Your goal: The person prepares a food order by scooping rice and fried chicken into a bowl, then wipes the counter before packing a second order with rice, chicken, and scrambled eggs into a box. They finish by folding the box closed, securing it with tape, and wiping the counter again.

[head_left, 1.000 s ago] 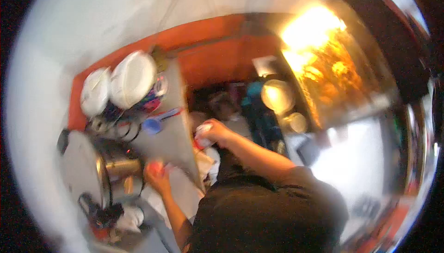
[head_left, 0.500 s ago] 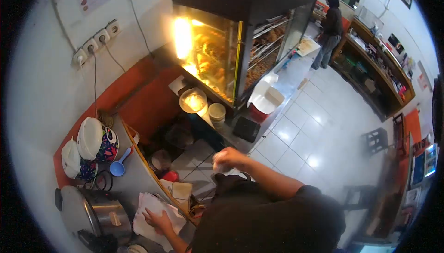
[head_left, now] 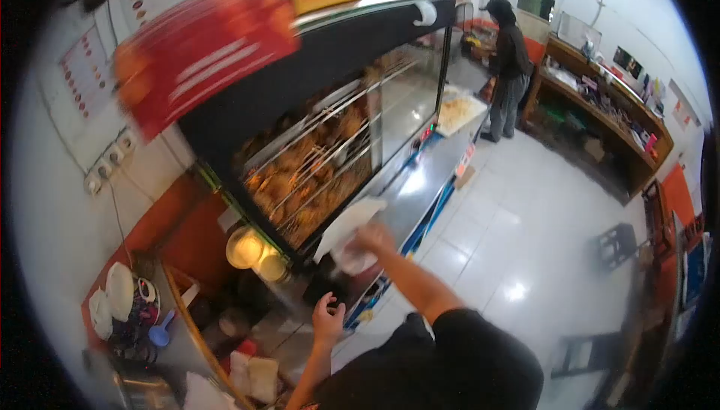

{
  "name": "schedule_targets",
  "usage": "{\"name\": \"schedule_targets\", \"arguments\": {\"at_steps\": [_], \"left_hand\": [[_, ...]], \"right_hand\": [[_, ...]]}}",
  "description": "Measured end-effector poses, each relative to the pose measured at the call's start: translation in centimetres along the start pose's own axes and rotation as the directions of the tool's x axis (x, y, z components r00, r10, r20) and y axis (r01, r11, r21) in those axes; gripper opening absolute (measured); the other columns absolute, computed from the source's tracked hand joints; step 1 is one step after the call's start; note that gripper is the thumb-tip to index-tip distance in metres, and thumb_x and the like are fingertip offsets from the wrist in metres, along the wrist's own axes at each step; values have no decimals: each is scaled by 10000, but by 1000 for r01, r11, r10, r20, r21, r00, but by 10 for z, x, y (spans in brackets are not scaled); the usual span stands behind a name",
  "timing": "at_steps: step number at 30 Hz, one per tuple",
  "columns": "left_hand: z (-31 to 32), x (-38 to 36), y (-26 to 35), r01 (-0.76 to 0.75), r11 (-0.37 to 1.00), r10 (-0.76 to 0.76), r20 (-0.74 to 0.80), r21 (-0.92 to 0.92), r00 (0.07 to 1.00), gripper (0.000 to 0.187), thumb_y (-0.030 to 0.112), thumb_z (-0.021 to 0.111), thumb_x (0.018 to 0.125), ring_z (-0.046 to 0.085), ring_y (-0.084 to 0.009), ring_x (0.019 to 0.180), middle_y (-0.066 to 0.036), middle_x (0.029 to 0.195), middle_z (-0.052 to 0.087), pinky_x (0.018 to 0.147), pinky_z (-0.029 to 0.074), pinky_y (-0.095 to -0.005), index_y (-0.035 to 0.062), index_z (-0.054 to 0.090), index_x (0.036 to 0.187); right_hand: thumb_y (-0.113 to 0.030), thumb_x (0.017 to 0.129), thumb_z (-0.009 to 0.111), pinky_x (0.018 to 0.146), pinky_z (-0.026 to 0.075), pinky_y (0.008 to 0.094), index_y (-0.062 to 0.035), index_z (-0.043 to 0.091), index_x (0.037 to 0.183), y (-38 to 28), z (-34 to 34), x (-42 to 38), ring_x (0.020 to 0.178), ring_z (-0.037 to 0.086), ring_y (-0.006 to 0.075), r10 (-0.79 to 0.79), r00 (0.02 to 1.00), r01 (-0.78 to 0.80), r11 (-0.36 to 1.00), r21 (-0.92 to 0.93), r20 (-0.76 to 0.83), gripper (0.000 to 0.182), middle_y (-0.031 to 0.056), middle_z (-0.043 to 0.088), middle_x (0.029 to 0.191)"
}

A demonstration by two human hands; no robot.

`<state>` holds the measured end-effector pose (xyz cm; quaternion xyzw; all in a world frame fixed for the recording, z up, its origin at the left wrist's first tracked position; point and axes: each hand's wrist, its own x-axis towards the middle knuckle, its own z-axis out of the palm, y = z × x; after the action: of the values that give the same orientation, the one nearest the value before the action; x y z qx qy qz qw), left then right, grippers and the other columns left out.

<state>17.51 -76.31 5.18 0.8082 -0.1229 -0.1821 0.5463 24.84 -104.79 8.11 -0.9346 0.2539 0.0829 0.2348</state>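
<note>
My right hand (head_left: 369,239) reaches to the open white box (head_left: 346,222) on the metal counter. Its fingers look closed, but they are blurred. A pale, translucent bundle (head_left: 352,258) shows just beneath it; whether the hand grips this bundle I cannot make out. My left hand (head_left: 328,318) is raised near the counter's near end, its fingers curved and apart with nothing in them. Close by it lies a flat black object (head_left: 324,288), partly hidden. Behind the box stands a glass display case (head_left: 315,159) with fried chicken on racks.
Round tubs (head_left: 245,246) stand at the case's near corner. On the left side counter are patterned pots (head_left: 120,290), a blue ladle (head_left: 160,331) and white paper sheets (head_left: 206,393). Another person (head_left: 510,65) stands at the far end. Stools (head_left: 617,246) stand on the tiled floor.
My view has turned toward the display case. My left hand has left the paper sheets and risen toward the counter. My right hand has moved forward to the white box.
</note>
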Motion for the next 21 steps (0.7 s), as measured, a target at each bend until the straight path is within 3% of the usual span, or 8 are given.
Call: {"name": "schedule_targets", "arguments": {"at_steps": [1, 2, 4, 8, 14, 15, 18, 21], "left_hand": [[40, 23, 20, 109, 994, -107, -49, 29, 993, 525, 138, 701, 848, 617, -299, 969, -176, 1207, 583, 882, 494, -426, 13, 512, 1323], [72, 48, 10, 3, 981, 31, -175, 192, 984, 572, 150, 681, 862, 604, -351, 1021, -213, 1272, 553, 913, 483, -445, -5, 457, 1365], [108, 82, 4, 1, 981, 75, -382, 195, 921, 542, 140, 666, 828, 575, -429, 1104, -274, 1227, 564, 937, 469, -461, -67, 481, 1294], [124, 132, -22, 191, 974, -115, -465, 120, 878, 341, 103, 653, 763, 620, -473, 1020, -300, 1007, 657, 905, 484, -478, -104, 596, 1028], [127, 165, -52, 293, 953, -229, -463, 70, 856, 384, 70, 621, 711, 622, -472, 1012, -309, 1068, 642, 849, 522, -479, -118, 592, 1045], [133, 171, -38, 289, 953, -223, -439, 90, 870, 384, 70, 621, 711, 622, -472, 1012, -309, 1068, 642, 849, 522, -479, -118, 592, 1045], [150, 176, -17, 382, 701, -609, -226, -602, 760, 521, -17, 552, 666, 608, -441, 1047, -258, 1182, 570, 831, 556, -534, -81, 538, 1183], [166, 192, -20, 436, 461, -488, 189, -773, 852, 662, -105, 451, 601, 608, -431, 1056, -231, 1189, 570, 874, 554, -575, -50, 511, 1258]], "right_hand": [[-452, 672, 858, 1000, 483, 426, -128, 660, 1245, 21, 26, 25, 1197, 592, 329, -221, 958, 226, 974, 2, -182, 687, 171, 616, 1292], [-460, 677, 857, 1002, 478, 418, -127, 638, 1268, 42, 47, 47, 1212, 582, 318, -424, 841, 442, 897, -26, -337, 712, 169, 605, 1308], [-435, 705, 838, 983, 487, 414, -107, 614, 1283, 60, 71, 60, 1184, 601, 310, -401, 884, 462, 829, 316, -242, 701, 168, 617, 1286], [-261, 783, 793, 887, 529, 361, 0, 632, 1187, 101, 35, 43, 1036, 672, 234, -166, 980, 187, 561, 807, -111, 508, 142, 683, 1134], [-134, 844, 688, 727, 539, 288, -1, 671, 1068, 229, -20, 27, 799, 670, 140, 26, 1000, -26, 422, 906, 17, 261, 84, 719, 938], [-106, 839, 673, 677, 534, 287, 10, 670, 1038, 260, -12, 36, 751, 659, 136, 98, 994, -11, 502, 865, -44, 230, 81, 718, 908], [-66, 858, 606, 642, 530, 299, 21, 652, 1049, 321, -33, 39, 716, 656, 152, 315, 947, -86, 419, 904, -57, 214, 93, 727, 910], [-71, 869, 596, 634, 525, 295, 10, 642, 1061, 377, -83, 66, 730, 656, 151, 411, 910, -89, 333, 939, -59, 214, 94, 728, 917]]}}
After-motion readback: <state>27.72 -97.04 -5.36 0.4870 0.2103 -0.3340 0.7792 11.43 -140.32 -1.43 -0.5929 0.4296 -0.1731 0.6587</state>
